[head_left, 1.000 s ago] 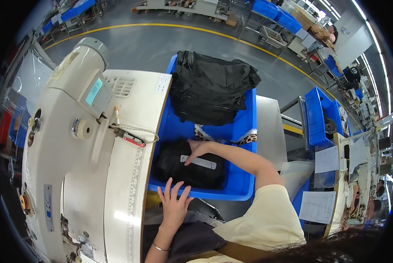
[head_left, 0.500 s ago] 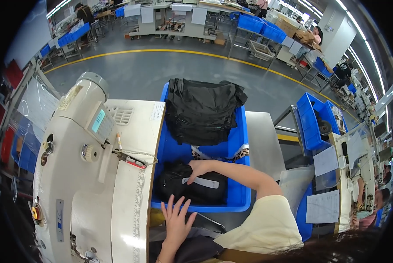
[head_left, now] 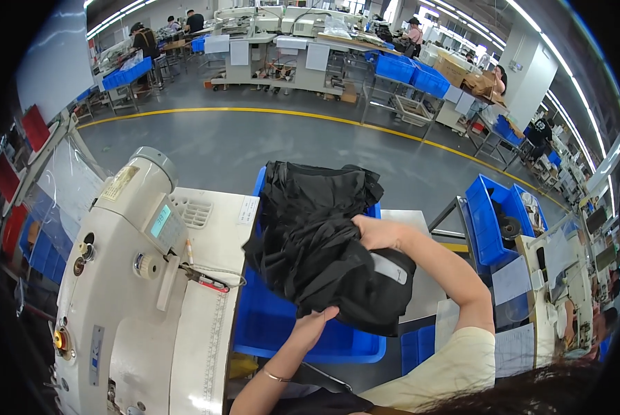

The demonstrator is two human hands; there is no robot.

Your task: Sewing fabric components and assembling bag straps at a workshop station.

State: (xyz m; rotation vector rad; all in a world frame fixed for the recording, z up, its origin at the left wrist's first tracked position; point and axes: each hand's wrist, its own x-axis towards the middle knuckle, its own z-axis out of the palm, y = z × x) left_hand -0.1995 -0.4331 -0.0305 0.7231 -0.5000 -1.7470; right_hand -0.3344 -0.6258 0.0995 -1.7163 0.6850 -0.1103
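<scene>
My two hands lift a bundle of black fabric [head_left: 317, 266] over the blue bin [head_left: 310, 353]. My right hand [head_left: 380, 234] grips its upper right part, next to a pale grey label-like strip [head_left: 391, 268] on the cloth. At the lower edge my left hand [head_left: 317, 323] is closed on the same bundle from below, its fingers partly hidden under the cloth. Behind the bundle, a pile of folded black fabric [head_left: 324, 185] rests at the far end of the bin. The near part of the bin shows its bare blue floor.
A white sewing machine [head_left: 126, 277] stands to my left on its table, with red-handled snips [head_left: 210, 280] beside it. A metal surface [head_left: 421, 297] lies right of the bin. Further right are blue bins [head_left: 486, 228]; people work at far tables.
The black bundle has come up out of the near part of the bin. My left hand, spread and empty before, now grips it, and my right hand has risen with it. The view has tilted upward.
</scene>
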